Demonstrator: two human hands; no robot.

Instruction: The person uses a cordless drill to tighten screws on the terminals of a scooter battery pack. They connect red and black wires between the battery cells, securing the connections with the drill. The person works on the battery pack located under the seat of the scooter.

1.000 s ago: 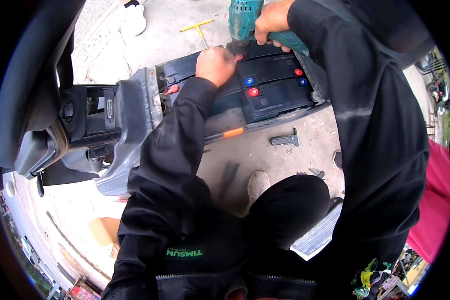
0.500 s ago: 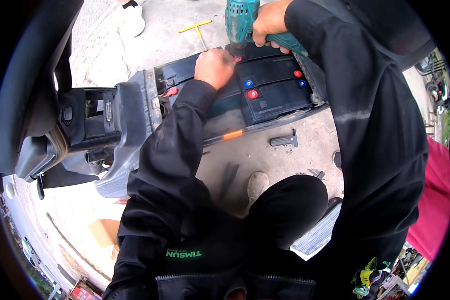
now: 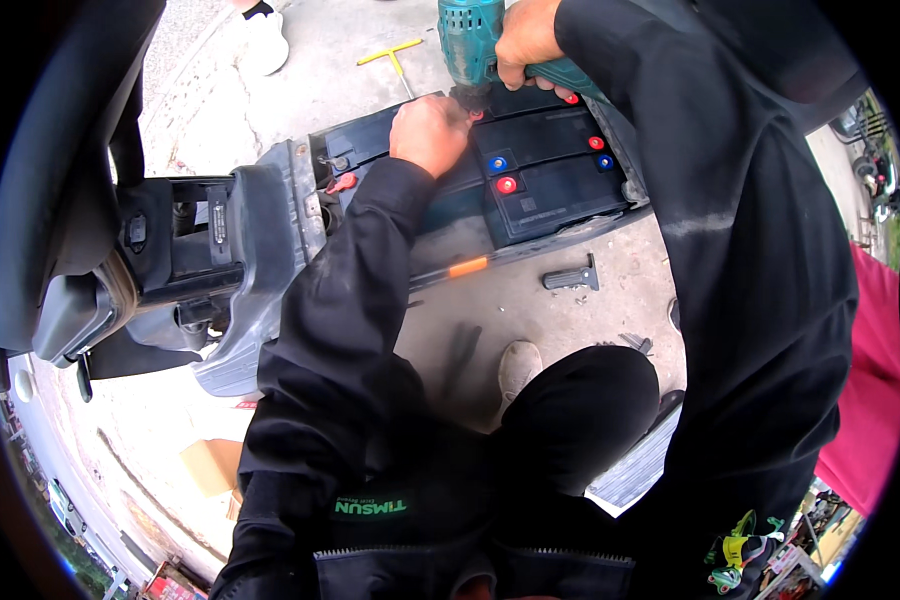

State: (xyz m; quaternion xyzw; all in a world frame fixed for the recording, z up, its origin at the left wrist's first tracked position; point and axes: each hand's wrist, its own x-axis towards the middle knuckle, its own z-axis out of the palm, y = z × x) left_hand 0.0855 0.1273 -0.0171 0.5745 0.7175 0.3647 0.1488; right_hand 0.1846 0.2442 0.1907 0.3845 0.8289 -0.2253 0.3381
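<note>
A teal cordless drill [image 3: 472,45] points down at the black batteries [image 3: 545,205] set in the scooter's floor bay. My right hand [image 3: 528,42] is closed round its handle. At the drill's dark chuck [image 3: 473,97], my left hand [image 3: 430,135] rests on the batteries with its fingers pinched together. What the pinch holds, if anything, is hidden; a red terminal [image 3: 477,115] shows just beside the fingertips. Other red terminals [image 3: 507,185] and blue terminals [image 3: 498,163] stand on the battery tops. A red connector [image 3: 342,183] lies left of my left wrist.
Beyond the bay, a yellow T-handle wrench [image 3: 398,62] lies on the concrete. A black footpeg-like part [image 3: 570,278] is on the ground nearer to me. The scooter's black front body [image 3: 180,270] stands at left, with a cardboard box [image 3: 210,465] below it. Another person's white shoe [image 3: 263,42] shows at far left.
The drill's body has tipped slightly to the left, and my right hand has shifted left with it. My left hand has stayed in place by the chuck.
</note>
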